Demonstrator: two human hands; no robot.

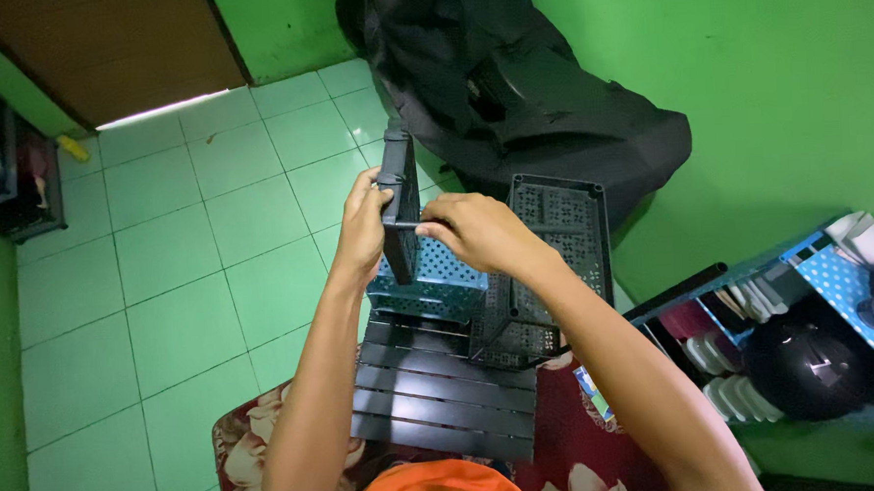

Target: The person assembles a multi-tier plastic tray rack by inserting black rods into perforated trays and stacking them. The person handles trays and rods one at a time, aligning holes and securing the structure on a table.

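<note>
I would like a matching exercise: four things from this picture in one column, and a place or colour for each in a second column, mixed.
Things:
1. black perforated panel
2. blue perforated crate
3. black helmet
4. black cover

Places or colours:
A. on the rack at the right
B. draped over something bulky by the green wall
C. gripped upright by the left hand and right hand
D. below the hands, light blue

Pairs: 1-C, 2-D, 3-A, 4-B
</note>
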